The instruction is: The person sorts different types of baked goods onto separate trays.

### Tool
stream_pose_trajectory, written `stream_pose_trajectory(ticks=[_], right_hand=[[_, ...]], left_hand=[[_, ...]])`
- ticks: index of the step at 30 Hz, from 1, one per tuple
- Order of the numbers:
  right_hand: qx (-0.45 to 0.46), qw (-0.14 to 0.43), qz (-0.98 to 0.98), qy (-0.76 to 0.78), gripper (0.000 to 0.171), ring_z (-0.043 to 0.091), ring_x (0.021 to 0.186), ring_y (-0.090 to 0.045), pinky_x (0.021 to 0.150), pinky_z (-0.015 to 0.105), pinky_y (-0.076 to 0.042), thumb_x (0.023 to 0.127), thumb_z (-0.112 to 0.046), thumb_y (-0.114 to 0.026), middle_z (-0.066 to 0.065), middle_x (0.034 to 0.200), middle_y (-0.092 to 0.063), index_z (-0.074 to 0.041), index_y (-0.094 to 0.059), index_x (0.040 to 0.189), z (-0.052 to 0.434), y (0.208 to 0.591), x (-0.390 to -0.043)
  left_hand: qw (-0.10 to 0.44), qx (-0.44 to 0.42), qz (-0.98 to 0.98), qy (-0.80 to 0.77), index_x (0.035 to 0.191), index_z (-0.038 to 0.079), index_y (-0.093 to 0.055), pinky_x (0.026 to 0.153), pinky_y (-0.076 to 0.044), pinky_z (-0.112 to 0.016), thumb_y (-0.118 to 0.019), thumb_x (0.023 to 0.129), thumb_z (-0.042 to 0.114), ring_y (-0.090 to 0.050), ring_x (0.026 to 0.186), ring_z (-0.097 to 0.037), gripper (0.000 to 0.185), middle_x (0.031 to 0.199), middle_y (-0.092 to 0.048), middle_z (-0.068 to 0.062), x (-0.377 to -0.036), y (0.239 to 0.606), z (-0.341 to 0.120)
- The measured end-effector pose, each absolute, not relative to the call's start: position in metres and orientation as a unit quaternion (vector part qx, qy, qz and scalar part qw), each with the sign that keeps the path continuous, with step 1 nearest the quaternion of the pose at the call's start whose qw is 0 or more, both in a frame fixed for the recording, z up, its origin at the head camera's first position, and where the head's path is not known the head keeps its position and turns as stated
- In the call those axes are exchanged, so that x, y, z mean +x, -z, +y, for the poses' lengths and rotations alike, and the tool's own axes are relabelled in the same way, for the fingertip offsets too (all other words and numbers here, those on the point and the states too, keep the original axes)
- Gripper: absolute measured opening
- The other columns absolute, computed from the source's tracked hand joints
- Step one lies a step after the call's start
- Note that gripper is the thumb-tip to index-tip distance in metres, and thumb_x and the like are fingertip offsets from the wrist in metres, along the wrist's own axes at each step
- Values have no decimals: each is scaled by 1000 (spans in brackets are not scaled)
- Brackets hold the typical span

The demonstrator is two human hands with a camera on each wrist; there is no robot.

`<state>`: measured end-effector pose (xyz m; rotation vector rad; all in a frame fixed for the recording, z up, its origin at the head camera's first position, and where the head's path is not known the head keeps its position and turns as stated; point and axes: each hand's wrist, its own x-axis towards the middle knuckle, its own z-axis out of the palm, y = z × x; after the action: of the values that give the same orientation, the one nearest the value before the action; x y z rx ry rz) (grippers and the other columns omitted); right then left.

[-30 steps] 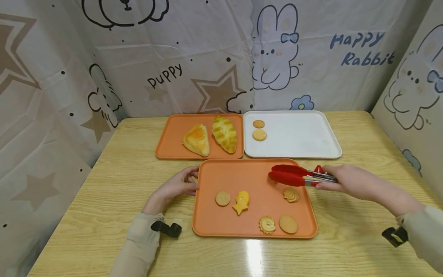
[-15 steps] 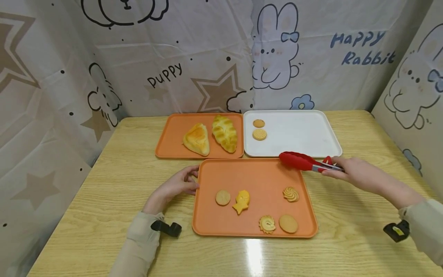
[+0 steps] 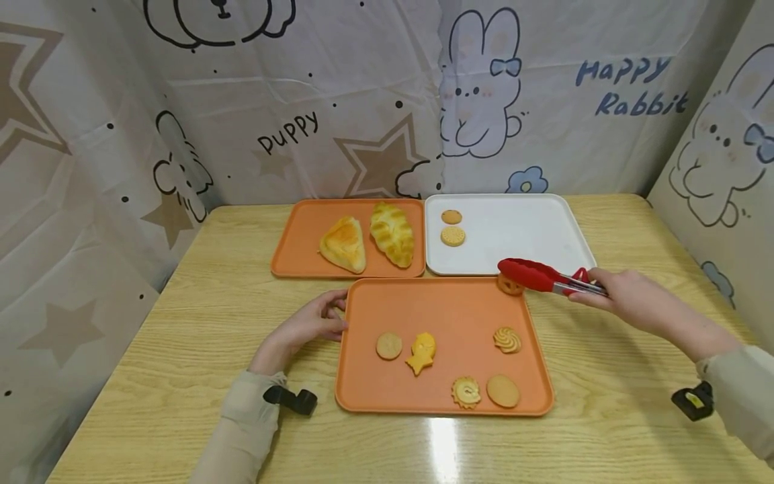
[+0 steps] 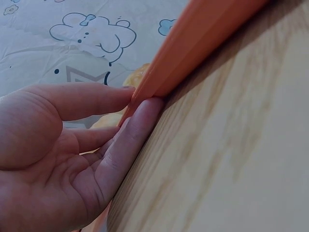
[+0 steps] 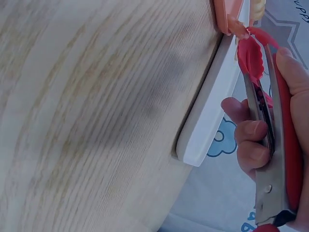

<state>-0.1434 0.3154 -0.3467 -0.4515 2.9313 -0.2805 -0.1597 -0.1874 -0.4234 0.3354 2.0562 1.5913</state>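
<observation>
My right hand point(image 3: 605, 296) grips red tongs point(image 3: 544, 276) by the handles, squeezed nearly together. Their tips hover over the far right corner of the near orange tray point(image 3: 441, 306), beside the white tray point(image 3: 532, 232). A small brown cookie point(image 3: 510, 288) sits at the tips. The right wrist view shows the right hand point(image 5: 256, 140) round the tongs point(image 5: 251, 55) next to the white tray's edge point(image 5: 207, 111). My left hand point(image 3: 314, 323) rests on the table, and its straight fingers point(image 4: 137, 121) touch the near tray's left rim point(image 4: 203, 34).
The near tray carries several cookies, among them a fish-shaped one point(image 3: 421, 353) and a swirl point(image 3: 508, 339). Two round biscuits point(image 3: 452, 227) lie on the white tray. A far orange tray point(image 3: 302, 242) holds two bread pieces point(image 3: 369, 238). Printed curtains close in the table.
My right hand has carried the tongs back and to the right, from above the tray's middle right to its far right corner. A cookie now shows at the tips. The left hand has not moved.
</observation>
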Motion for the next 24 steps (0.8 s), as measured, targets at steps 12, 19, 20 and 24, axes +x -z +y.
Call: stream_pose_trajectory(ticks=[12, 19, 20, 24], right_hand=[[-188, 13, 982, 32, 51, 11, 50, -45, 45, 29, -39, 77, -55, -63, -4, 64, -50, -7, -52, 92, 312, 346, -124], [-204, 28, 978, 25, 55, 13, 62, -56, 52, 39, -47, 75, -59, -60, -1, 75, -60, -9, -54, 96, 306, 346, -118], [-204, 29, 978, 26, 54, 13, 62, -56, 51, 38, -47, 75, -59, -61, -1, 75, -60, -10, -54, 95, 305, 346, -118], [-207, 36, 977, 24, 54, 11, 60, -53, 49, 34, -45, 74, -60, -61, -2, 73, -58, -10, -54, 93, 301, 344, -120]], left_hand=[[254, 131, 761, -582, 143, 3, -22, 72, -55, -36, -55, 86, 4, -53, 83, -17, 66, 115, -37, -17, -160, 423, -188], [254, 130, 764, -579, 143, 1, -22, 72, -55, -36, -55, 86, 3, -52, 82, -17, 66, 114, -36, -19, -160, 423, -188], [254, 129, 764, -580, 143, 2, -22, 72, -55, -36, -55, 86, 3, -52, 82, -17, 66, 114, -36, -18, -160, 423, -188], [255, 123, 763, -581, 143, 3, -23, 72, -55, -36, -55, 85, 2, -51, 83, -18, 66, 113, -37, -17, -160, 424, -187]])
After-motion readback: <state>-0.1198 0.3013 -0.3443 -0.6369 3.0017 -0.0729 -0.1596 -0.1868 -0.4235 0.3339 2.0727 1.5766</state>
